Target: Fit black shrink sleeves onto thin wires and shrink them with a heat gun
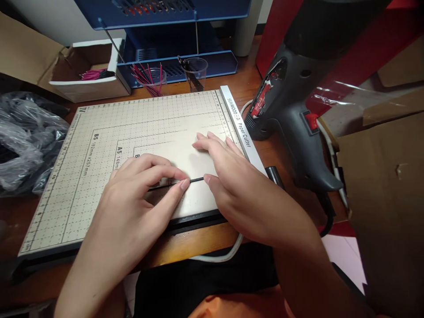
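Observation:
Between the thumb and forefinger of my left hand (142,190) is pinched a thin black wire (197,179). It lies low over the cream-coloured board of a paper cutter (109,117), and its other end runs out to the left under my palm. My right hand (232,176) rests on the board with fingers spread and apart. Its thumb tip is at the wire's right end; whether it presses on it I cannot tell. The cutter's silver edge strip (238,119) runs just beyond my right fingers.
A dark grey heat gun (298,110) stands at the right beside cardboard (384,163). Behind the cutter are plastic cups with pink wires (149,79) and black wires (190,73), a blue rack (212,64) and an open box (96,90). Plastic bags (29,141) lie left.

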`<state>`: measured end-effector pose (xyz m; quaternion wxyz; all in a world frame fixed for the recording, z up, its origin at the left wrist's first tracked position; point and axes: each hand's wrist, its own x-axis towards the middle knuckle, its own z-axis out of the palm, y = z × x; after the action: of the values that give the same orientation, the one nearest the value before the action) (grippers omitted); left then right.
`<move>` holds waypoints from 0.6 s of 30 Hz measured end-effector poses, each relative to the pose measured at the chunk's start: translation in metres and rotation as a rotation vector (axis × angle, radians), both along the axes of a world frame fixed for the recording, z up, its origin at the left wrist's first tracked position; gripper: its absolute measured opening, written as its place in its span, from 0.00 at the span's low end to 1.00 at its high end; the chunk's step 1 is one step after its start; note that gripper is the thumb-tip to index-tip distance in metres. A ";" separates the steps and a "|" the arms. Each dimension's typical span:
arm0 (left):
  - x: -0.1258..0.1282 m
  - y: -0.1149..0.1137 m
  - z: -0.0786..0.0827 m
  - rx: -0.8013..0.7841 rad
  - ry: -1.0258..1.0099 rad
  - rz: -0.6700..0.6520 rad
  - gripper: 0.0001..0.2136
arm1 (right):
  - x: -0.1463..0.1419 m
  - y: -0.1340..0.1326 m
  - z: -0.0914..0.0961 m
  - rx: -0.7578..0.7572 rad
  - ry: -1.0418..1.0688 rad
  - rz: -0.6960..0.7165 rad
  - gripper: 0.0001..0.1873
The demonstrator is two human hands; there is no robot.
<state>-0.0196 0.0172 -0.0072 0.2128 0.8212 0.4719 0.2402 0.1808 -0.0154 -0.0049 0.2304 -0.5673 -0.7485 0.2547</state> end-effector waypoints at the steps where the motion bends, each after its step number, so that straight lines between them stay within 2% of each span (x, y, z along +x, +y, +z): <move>1: 0.000 0.000 0.000 0.000 -0.002 0.001 0.05 | 0.000 0.000 0.000 0.002 -0.002 0.004 0.38; 13: -0.001 0.001 0.001 -0.039 -0.044 0.018 0.04 | 0.002 0.001 -0.002 0.034 0.050 -0.011 0.35; 18: 0.000 -0.001 0.004 -0.057 -0.097 0.070 0.05 | 0.010 -0.004 0.005 0.049 0.259 -0.074 0.31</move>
<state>-0.0198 0.0160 -0.0035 0.2501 0.7853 0.4960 0.2736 0.1910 -0.0194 0.0000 0.3480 -0.5512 -0.6970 0.2987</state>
